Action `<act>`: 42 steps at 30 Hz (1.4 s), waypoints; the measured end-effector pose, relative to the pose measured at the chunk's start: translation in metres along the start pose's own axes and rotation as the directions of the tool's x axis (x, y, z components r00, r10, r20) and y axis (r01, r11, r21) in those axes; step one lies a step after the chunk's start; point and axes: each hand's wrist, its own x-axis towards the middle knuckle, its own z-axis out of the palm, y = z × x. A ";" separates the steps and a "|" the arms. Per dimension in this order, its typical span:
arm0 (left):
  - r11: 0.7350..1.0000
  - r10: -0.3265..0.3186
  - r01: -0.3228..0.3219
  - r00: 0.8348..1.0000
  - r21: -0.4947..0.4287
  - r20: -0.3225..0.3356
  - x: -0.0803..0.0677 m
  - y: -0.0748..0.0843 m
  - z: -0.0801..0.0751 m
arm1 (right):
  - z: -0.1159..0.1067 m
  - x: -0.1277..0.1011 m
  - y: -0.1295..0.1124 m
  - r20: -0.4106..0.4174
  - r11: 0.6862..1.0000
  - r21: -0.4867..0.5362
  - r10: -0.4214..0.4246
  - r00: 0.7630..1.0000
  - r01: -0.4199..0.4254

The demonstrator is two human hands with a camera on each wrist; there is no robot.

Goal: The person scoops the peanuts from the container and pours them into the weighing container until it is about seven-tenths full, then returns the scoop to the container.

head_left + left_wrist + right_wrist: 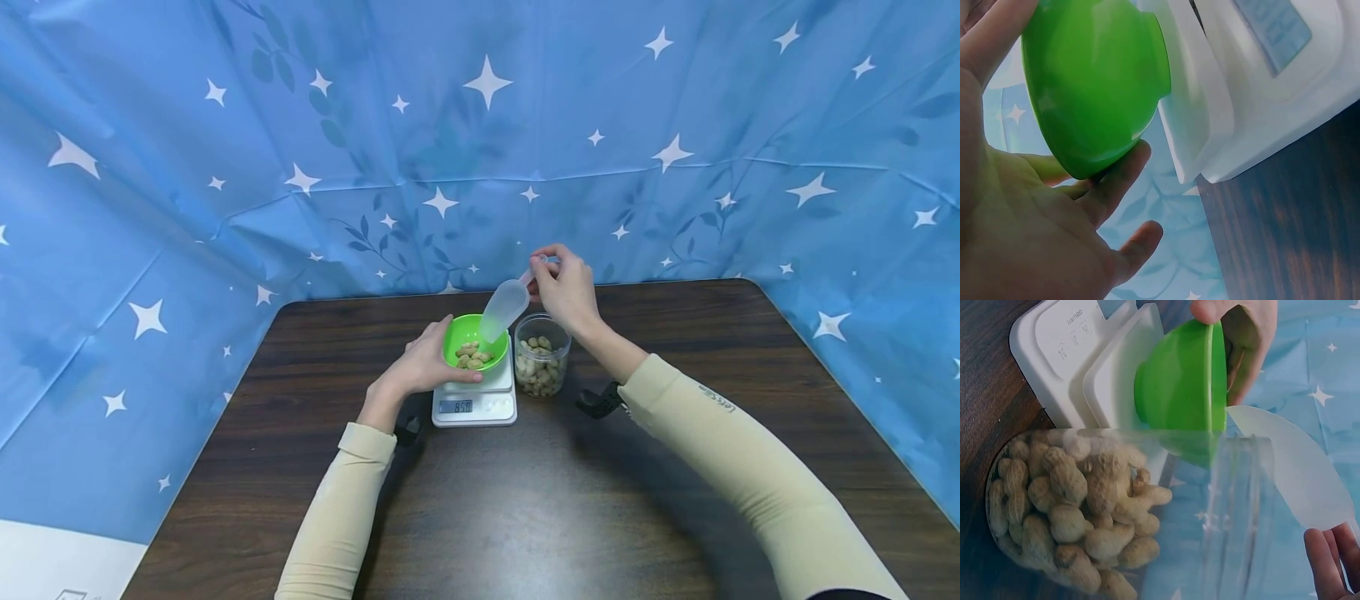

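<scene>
Looks like the peanut-weighing step: left hand cups the side of the green bowl, fingers fairly straight and spread against its wall, steadying it on the white kitchen scale on the table. Some peanuts are already in there. Right hand pinches the handle of a clear plastic scoop, tipped over the bowl. Next probably calls for another scoop from the peanut jar just beside the scale, watching the display.

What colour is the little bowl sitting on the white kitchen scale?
Bright green: the small round plastic bowl shows it best in the left wrist view.
</scene>
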 end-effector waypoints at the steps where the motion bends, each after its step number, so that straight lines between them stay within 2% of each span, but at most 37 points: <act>1: 1.000 -0.002 0.002 1.000 0.001 0.002 0.000 0.000 0.000 | -0.002 0.000 -0.001 -0.002 1.000 -0.001 -0.005 1.000 0.005; 7: 1.000 -0.010 0.010 1.000 0.006 -0.001 -0.003 0.001 -0.002 | -0.013 -0.002 -0.006 0.004 0.999 -0.007 -0.054 0.999 0.054; 12: 1.000 0.022 -0.021 0.999 0.016 -0.046 -0.003 0.005 -0.002 | -0.023 -0.005 -0.009 0.003 0.996 -0.014 -0.093 0.996 0.093; 19: 0.994 0.105 -0.101 0.988 0.043 -0.115 -0.001 0.018 0.001 | -0.041 -0.008 -0.010 -0.016 0.989 0.003 -0.150 0.989 0.150; 22: 0.988 0.149 -0.141 0.980 0.068 -0.131 0.002 0.025 0.004 | -0.047 -0.009 -0.010 -0.021 0.982 -0.020 -0.188 0.982 0.188; 30: 0.964 0.255 -0.243 0.959 0.108 -0.125 0.010 0.042 0.013 | -0.054 -0.010 -0.009 -0.005 0.960 -0.070 -0.273 0.962 0.272; 34: 0.959 0.274 -0.263 0.957 0.109 -0.101 0.014 0.049 0.017 | -0.055 -0.011 -0.004 0.030 0.929 -0.125 -0.347 0.938 0.348; 42: 0.965 0.255 -0.248 0.964 0.087 -0.082 0.024 0.061 0.028 | -0.051 -0.013 0.010 0.110 0.826 -0.248 -0.495 0.862 0.506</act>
